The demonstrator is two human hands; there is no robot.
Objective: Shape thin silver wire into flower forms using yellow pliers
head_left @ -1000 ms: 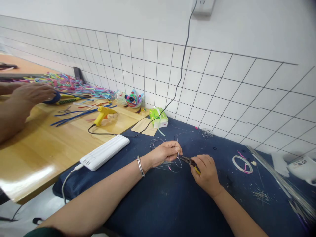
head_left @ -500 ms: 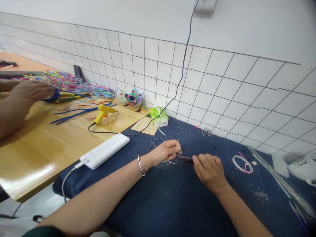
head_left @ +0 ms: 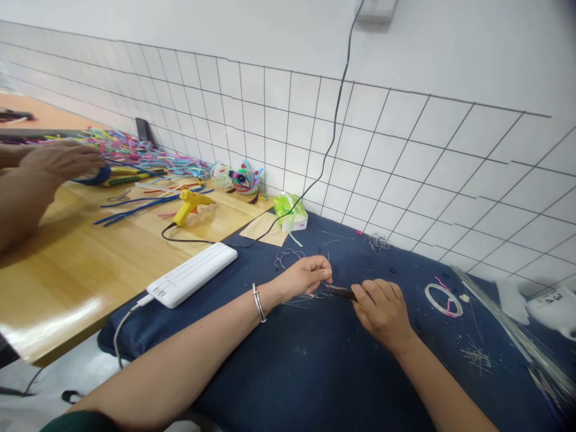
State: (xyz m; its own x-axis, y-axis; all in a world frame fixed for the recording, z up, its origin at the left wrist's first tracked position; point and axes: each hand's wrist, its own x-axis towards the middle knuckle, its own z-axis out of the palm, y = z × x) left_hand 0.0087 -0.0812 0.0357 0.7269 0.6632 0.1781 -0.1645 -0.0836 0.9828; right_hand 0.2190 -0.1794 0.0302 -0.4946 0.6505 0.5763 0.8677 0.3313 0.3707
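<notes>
My left hand (head_left: pixel 310 277) is closed in a pinch on a thin wire, whose end pokes up past the fingertips. Wrapped around the handles of dark-jawed pliers (head_left: pixel 338 291), my right hand (head_left: pixel 380 309) keeps the jaws pointed left, close under the left fingertips. Whether the jaws touch the wire is too small to tell. Just beyond my left hand lies a wire piece bent into loops (head_left: pixel 288 258) on the dark blue cloth (head_left: pixel 292 372). Several cut wires (head_left: pixel 299 301) lie partly hidden under that hand.
A white power bank (head_left: pixel 192 275) and a yellow glue gun (head_left: pixel 188 207) are to the left. A co-worker's hand (head_left: pixel 63 162) handles a blue piece near colourful pipe cleaners (head_left: pixel 153 157). On the right are a white ring (head_left: pixel 443 300), wire scraps (head_left: pixel 477 357) and long wires (head_left: pixel 499 318).
The pliers have turned slightly in my right hand, and the wire end above my left fingers shows shorter. The co-worker's hand has shifted a little with the blue piece.
</notes>
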